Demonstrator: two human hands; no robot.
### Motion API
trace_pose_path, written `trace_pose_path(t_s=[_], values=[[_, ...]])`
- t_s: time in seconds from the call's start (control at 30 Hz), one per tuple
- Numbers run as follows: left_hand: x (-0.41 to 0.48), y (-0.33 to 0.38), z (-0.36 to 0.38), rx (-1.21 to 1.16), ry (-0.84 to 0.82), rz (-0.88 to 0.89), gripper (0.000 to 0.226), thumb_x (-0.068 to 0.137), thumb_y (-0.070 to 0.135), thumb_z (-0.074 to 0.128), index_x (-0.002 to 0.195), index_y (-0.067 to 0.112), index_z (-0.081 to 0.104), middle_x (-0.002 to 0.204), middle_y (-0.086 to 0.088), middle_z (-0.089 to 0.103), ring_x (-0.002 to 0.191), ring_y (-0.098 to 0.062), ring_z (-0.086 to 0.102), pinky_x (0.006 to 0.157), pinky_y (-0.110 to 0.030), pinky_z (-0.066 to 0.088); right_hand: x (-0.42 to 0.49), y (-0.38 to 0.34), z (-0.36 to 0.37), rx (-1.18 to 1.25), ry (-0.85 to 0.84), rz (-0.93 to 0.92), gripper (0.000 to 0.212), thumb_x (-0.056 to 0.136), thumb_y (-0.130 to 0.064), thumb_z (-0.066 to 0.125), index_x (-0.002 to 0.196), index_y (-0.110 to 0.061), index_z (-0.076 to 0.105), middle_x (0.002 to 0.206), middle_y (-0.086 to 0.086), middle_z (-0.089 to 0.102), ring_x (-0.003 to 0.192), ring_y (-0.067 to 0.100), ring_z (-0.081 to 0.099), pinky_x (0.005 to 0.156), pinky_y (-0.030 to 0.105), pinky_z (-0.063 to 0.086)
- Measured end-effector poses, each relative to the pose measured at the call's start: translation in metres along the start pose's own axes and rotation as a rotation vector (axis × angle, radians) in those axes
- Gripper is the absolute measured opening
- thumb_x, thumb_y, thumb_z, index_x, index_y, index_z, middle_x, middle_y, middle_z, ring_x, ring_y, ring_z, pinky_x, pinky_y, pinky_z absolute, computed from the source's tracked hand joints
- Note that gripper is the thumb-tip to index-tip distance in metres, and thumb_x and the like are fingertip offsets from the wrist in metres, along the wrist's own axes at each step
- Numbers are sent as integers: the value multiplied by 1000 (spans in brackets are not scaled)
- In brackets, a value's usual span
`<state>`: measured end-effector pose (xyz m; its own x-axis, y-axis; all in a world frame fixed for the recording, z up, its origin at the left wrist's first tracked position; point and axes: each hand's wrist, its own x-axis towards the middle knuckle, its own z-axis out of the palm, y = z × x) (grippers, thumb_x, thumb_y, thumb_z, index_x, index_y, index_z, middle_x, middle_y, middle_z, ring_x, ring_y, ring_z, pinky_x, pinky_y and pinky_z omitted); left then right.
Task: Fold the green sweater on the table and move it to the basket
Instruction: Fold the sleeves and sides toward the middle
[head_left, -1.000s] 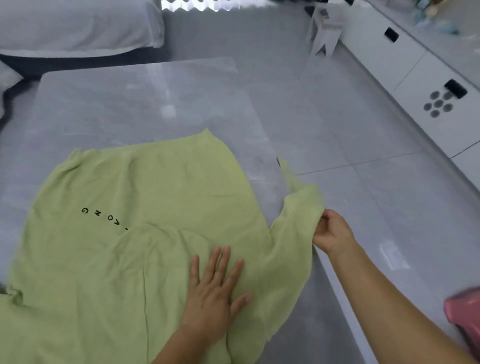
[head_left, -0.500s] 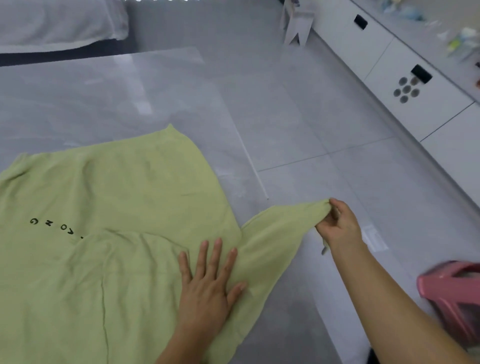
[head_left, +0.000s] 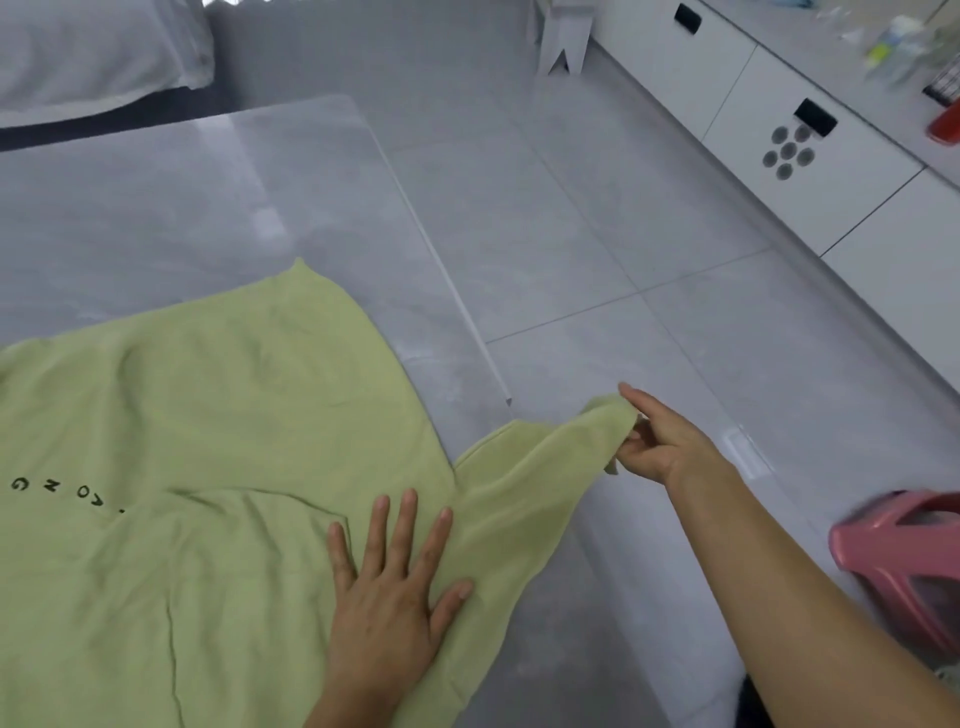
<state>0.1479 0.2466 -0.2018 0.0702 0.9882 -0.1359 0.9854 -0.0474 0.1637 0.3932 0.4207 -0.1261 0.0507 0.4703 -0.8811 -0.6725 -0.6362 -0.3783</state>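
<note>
The green sweater (head_left: 218, 415) lies spread on the grey table (head_left: 156, 208), with small black letters on its left part. My left hand (head_left: 389, 587) rests flat on it, fingers apart, near where the right sleeve begins. That sleeve (head_left: 524, 493) stretches out to the right past the table edge, and my right hand (head_left: 654, 441) pinches its cuff, holding it off the table. A pink basket (head_left: 893, 556) shows at the right edge, low beside the table, only partly in view.
The table's right edge (head_left: 441, 280) runs diagonally, with grey floor tiles (head_left: 623, 234) beyond. White cabinets (head_left: 789, 145) line the right wall. A white stool (head_left: 563, 36) stands at the top, and white bedding (head_left: 93, 47) at the top left.
My right hand has drawn the sleeve out straight to the right, away from the sweater's body. My left hand has stayed flat on the sweater. The basket has come further into view.
</note>
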Motion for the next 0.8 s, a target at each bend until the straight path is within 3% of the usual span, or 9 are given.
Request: trace_pose_path(t_s=[0.03, 0.1, 0.23, 0.43, 0.57, 0.63, 0.7, 0.73, 0.8], values=[[0, 0, 0, -5, 1, 4, 66, 90, 65, 13, 142, 29, 31, 150, -7, 32, 142, -28, 12, 109, -64, 8, 1, -1, 4, -70, -18, -14, 11, 83, -12, 64, 75, -6, 59, 51, 7, 62, 52, 16, 58, 46, 25, 55], [-1, -1, -1, -17, 6, 5, 64, 90, 65, 14, 142, 31, 29, 151, -5, 30, 145, -25, 5, 109, -64, 8, 0, -5, 9, -92, -70, -71, 11, 87, -15, 58, 78, -9, 59, 56, 8, 66, 51, 21, 64, 46, 32, 55], [1, 9, -7, -73, 75, 63, 61, 93, 61, 16, 143, 29, 29, 151, -3, 29, 145, -22, 7, 108, -63, 10, 1, -20, 8, 77, -200, -234, 8, 92, -15, 49, 93, -12, 56, 95, 11, 62, 87, 27, 63, 78, 44, 52], [14, 31, -2, -30, 12, 125, 64, 87, 64, 26, 141, 30, 34, 150, -3, 32, 139, -28, 20, 104, -64, 13, 3, -19, 11, 152, -286, -302, 14, 91, -7, 43, 84, -7, 55, 96, 9, 64, 95, 23, 62, 92, 35, 48], [13, 31, 0, -39, -36, 121, 67, 84, 67, 30, 140, 30, 36, 150, -1, 31, 139, -30, 21, 105, -64, 10, -1, -19, 22, 82, -259, -306, 16, 90, -6, 50, 102, -7, 61, 83, 7, 74, 81, 18, 71, 69, 33, 56], [12, 29, -6, -82, -82, 114, 66, 87, 68, 20, 141, 32, 32, 150, 4, 27, 140, -28, 21, 106, -60, 7, -10, -15, 30, 98, -304, -344, 24, 90, -5, 50, 112, -6, 59, 82, 6, 74, 80, 18, 71, 71, 33, 57], [11, 26, -20, -298, -49, 60, 68, 85, 72, 11, 143, 38, 21, 150, 16, 20, 143, -20, 18, 112, -48, -1, -30, -10, 43, 61, -422, -428, 29, 91, -2, 46, 116, -10, 58, 90, 4, 74, 87, 17, 70, 78, 32, 57], [11, 25, -32, -525, -2, -20, 68, 82, 76, 11, 141, 43, 16, 149, 22, 17, 143, -12, 15, 116, -39, -3, -43, -4, 51, 18, -490, -478, 29, 92, -1, 43, 113, -12, 58, 91, 2, 74, 88, 16, 70, 80, 31, 56], [16, 21, -66, -1113, 43, -266, 59, 81, 75, 24, 133, 49, 22, 148, 21, 26, 139, -2, 23, 117, -27, 8, -69, 18, 68, -91, -618, -563, 32, 91, 2, 40, 110, -17, 58, 92, -2, 73, 88, 13, 68, 82, 29, 54]])
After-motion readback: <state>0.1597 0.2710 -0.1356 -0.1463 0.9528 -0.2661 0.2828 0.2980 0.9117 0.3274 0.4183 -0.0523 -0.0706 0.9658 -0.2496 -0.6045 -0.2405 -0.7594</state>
